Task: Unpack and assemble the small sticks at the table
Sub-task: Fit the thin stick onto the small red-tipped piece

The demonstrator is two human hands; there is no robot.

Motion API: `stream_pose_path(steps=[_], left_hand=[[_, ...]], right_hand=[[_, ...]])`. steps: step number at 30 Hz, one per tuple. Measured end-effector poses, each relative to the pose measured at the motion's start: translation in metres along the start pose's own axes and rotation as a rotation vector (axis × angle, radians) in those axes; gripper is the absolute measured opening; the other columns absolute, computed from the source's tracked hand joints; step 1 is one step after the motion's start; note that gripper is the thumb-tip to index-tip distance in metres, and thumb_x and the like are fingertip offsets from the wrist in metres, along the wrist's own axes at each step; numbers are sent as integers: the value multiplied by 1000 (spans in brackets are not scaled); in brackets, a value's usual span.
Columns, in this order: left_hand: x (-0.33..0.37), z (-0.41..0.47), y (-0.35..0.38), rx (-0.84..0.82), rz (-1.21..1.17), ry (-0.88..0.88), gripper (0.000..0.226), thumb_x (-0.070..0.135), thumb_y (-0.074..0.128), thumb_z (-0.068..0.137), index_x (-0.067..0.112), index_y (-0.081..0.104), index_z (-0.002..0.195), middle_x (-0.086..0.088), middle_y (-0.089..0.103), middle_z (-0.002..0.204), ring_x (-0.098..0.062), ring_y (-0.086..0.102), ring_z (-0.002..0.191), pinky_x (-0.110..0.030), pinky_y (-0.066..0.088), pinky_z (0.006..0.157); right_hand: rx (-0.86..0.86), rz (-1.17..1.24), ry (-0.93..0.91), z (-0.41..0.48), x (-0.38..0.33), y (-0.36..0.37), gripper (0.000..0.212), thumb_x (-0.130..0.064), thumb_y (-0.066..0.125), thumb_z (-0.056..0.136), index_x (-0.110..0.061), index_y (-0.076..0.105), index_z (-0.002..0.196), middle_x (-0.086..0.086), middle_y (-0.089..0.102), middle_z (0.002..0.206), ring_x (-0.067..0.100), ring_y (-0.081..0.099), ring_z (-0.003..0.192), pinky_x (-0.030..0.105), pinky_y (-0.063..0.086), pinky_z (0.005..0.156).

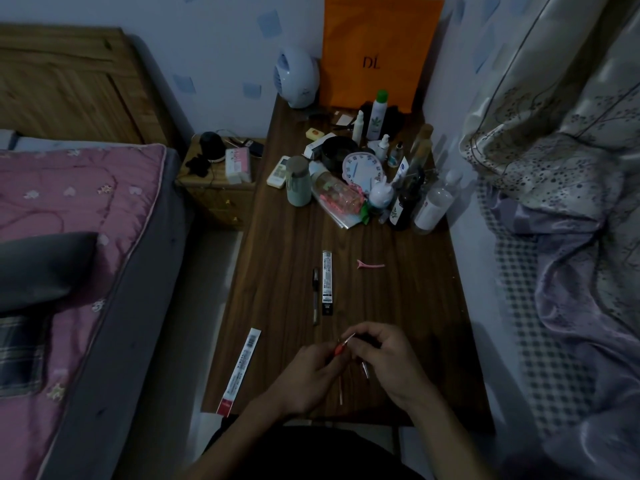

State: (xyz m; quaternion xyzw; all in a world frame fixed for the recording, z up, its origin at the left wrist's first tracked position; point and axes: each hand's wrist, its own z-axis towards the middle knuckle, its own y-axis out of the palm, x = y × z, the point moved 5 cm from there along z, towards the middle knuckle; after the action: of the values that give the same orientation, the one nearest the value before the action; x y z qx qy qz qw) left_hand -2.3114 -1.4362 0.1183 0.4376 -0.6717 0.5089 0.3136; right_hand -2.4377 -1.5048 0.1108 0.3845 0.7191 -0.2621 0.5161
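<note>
Both hands' grip holds a red-tipped stick mid-assembly; beyond it, a black pack looks unopened, so work remains.

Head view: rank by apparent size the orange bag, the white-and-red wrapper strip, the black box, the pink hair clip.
1. orange bag, largest although farthest.
2. white-and-red wrapper strip, though it lies nearer the camera than the box, so this is unsure.
3. black box.
4. pink hair clip, clearly smallest.
</note>
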Motion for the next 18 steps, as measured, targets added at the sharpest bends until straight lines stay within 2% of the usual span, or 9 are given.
stream_pose_path(steps=[3, 6, 9, 11, 13, 18], left_hand=[[2, -2, 1, 19, 39, 17, 32, 36, 46, 99, 13, 62, 85, 4, 61, 69, 0, 53, 61, -34, 43, 63], [6, -3, -1, 52, 120, 89, 23, 34, 44, 100, 17, 59, 99, -6, 71, 82, -16, 67, 73, -38, 48, 67], [5, -3, -1, 90, 177, 99, 27, 34, 43, 100, 15, 57, 113, -12, 73, 89, -28, 69, 83, -42, 51, 70], [1, -3, 0, 100, 219, 80, 27, 35, 43, 99, 15, 55, 113, -14, 73, 89, -32, 68, 83, -44, 51, 70], [-4, -1, 2, 115, 254, 68, 27, 37, 43, 99, 15, 56, 109, -15, 73, 88, -34, 68, 83, -45, 50, 70], [-20, 3, 6, 112, 149, -18, 28, 37, 49, 97, 14, 63, 87, -8, 71, 78, -20, 67, 75, -42, 49, 67]], right_hand=[[33, 32, 11, -1, 3, 3, 13, -15, 69, 84, -25, 78, 85, -5, 75, 80, 2, 68, 75, 14, 52, 67], [91, 14, -3, -1, 5, 5, 23, -6, 68, 89, -26, 78, 82, -4, 75, 79, 3, 69, 77, 14, 52, 70], [155, 6, -1, 0, 8, 6, 22, -4, 69, 89, -22, 77, 78, -2, 74, 72, 4, 68, 71, 15, 52, 67], [175, 0, -1, 1, 10, 6, 21, -5, 69, 89, -21, 76, 77, -2, 73, 70, 4, 67, 68, 14, 51, 65], [172, -17, -5, 2, 12, 6, 20, -7, 70, 89, -22, 76, 77, -3, 73, 70, 3, 67, 69, 14, 51, 66], [122, -90, 101, 10, 27, -3, 8, -24, 73, 85, -30, 78, 82, -5, 76, 80, 5, 70, 78, 23, 52, 73]])
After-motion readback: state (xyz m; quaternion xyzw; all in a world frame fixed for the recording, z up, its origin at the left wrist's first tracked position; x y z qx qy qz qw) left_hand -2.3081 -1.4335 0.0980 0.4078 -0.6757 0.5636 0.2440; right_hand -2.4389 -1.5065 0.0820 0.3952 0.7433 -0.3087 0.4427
